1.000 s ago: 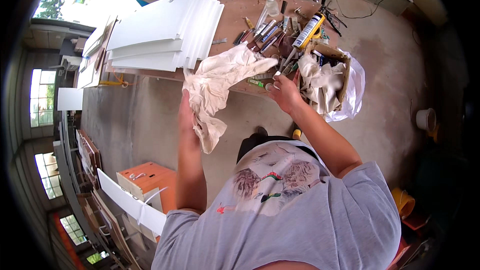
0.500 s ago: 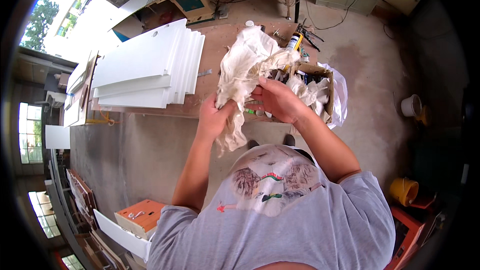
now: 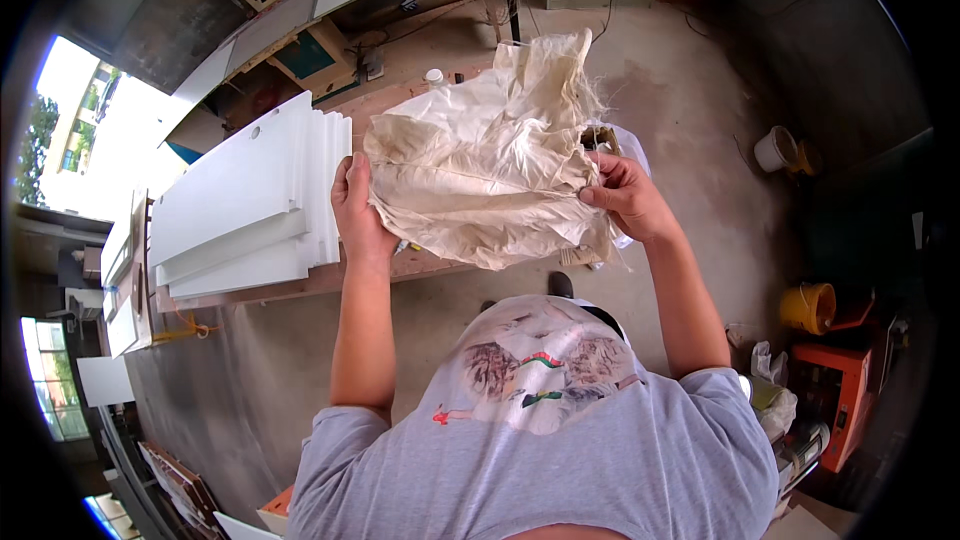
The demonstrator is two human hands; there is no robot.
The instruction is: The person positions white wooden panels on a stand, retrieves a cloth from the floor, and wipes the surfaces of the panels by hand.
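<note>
Well, I have the cream cloth (image 3: pixel 480 170) opened out in front of me, above the near edge of the surface (image 3: pixel 385 102), with my hands well apart on either side of it. My right hand (image 3: pixel 635 195) pinches its right edge between thumb and fingers, close to the frayed threads. My left hand (image 3: pixel 360 215) grips the opposite edge, though the cloth hides part of that hold, so I cannot tell how my thumb sits. Holding it by two sides probably lets the sheet lie broad between them instead of bunching; the many wrinkles suggest I am not pulling hard. Its middle sags a little, as limp fabric would.

To the left, white panels (image 3: pixel 230 205) lie in an overlapping stack, perhaps laid flat so that their faces stay supported. A white-capped jar (image 3: pixel 434 77) stands beyond the cloth, and a box (image 3: pixel 600 137) shows partly behind its right edge, with a white plastic bag (image 3: pixel 632 148) beside it. Whatever else lies under the cloth, I cannot see.
</note>
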